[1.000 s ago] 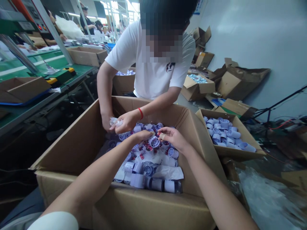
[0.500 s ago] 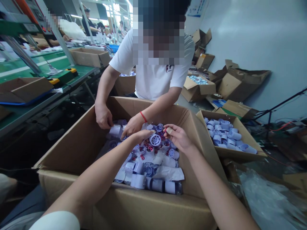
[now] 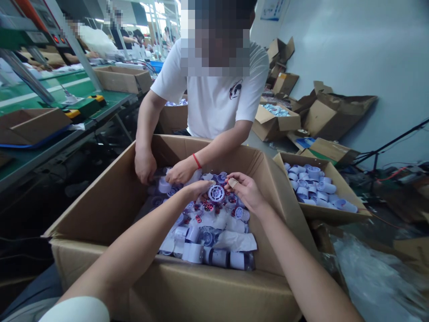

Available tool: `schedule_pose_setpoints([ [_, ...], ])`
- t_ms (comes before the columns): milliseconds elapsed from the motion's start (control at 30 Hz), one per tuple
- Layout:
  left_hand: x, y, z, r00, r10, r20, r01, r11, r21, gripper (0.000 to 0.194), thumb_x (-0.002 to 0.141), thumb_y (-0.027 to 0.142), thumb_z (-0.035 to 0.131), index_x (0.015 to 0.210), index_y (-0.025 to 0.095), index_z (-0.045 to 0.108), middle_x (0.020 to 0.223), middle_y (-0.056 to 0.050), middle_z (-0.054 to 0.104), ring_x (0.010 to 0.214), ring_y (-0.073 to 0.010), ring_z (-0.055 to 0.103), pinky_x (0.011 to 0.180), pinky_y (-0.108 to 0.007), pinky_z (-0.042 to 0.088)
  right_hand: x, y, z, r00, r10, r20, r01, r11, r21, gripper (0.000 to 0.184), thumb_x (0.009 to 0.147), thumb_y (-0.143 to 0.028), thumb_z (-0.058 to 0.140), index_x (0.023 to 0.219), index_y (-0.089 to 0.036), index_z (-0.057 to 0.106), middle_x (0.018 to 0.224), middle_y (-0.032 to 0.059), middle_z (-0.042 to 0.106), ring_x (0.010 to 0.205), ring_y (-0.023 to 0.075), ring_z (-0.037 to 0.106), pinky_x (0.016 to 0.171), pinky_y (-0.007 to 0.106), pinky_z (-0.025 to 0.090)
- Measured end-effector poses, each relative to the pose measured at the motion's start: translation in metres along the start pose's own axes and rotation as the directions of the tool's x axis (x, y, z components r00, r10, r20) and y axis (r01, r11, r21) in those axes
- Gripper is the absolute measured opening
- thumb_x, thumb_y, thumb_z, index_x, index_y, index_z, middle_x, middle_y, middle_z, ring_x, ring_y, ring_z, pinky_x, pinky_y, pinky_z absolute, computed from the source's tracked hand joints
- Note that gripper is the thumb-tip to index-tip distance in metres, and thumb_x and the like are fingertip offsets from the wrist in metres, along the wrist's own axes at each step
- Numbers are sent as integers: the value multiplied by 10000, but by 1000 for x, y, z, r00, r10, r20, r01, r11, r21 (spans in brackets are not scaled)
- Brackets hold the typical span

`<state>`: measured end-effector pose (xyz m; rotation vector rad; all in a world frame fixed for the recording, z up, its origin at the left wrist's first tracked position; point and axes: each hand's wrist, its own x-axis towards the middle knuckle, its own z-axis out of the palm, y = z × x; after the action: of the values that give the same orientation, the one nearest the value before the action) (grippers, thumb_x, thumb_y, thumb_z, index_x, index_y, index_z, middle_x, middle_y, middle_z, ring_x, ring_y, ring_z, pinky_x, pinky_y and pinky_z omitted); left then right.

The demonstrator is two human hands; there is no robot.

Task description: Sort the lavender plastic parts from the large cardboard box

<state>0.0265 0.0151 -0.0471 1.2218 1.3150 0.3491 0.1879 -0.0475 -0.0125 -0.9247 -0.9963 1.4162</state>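
Slotted cylinder (image 3: 216,193) held in left grip (image 3: 200,189) inside carton (image 3: 208,288) of parts (image 3: 192,253); right grip (image 3: 246,190) unclear

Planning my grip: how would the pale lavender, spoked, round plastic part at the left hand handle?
The part is likely light, its face having open gaps; probably stiff and apt to roll, its rim being evenly round.

We see the slotted round part (image 3: 216,193) turned more squarely toward us; the co-worker's hands (image 3: 182,172), together one second ago, now stand apart.
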Motion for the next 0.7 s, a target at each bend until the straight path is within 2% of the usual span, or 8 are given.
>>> schedule_pose_setpoints([
  [133,-2,3,1,1000,3,14,-4,1000,30,350,830,439,514,592,187,463,486,37,434,376,-80,343,373,-215,243,1,-3,-3,997,-54,-50,59,991,120,264,586,-353,802,770,-214,672,715,-22,656,619,91,600,595,217,487],
  [267,-1,-1,5,990,128,-56,-122,988,95,170,788,354,574,803,190,534,591,43,497,463,-89,412,431,-207,312,3,-4,-7,991,-83,-103,100,980,171,236,613,-340,787,773,-214,667,743,-14,661,626,90,596,583,215,494],
  [333,1,-2,5,973,210,-91,-195,969,153,161,772,309,579,865,187,529,634,39,515,521,-97,444,480,-207,351,4,-4,-7,989,-82,-120,102,979,176,247,605,-342,792,771,-211,664,735,-13,662,622,89,595,577,212,494],
  [433,2,-2,3,926,356,-122,-316,912,261,182,680,233,639,806,184,517,704,23,525,659,-126,490,586,-217,399,4,-4,-6,986,-83,-144,108,978,180,269,582,-349,801,762,-208,659,717,-14,657,613,89,591,575,211,488],
  [533,0,-1,0,864,491,-112,-421,826,375,327,521,140,705,770,196,500,819,7,543,810,-174,508,709,-254,418,3,-5,-5,982,-98,-163,125,978,168,257,590,-350,786,760,-214,649,722,-16,650,622,93,585,589,224,481],
  [700,-4,-3,0,752,658,37,-538,581,611,480,560,135,674,985,220,469,977,-33,575,904,-223,554,784,-318,439,2,-4,-2,979,-123,-164,135,989,58,247,608,-359,751,775,-217,636,720,-16,636,637,113,587,624,261,473],
])
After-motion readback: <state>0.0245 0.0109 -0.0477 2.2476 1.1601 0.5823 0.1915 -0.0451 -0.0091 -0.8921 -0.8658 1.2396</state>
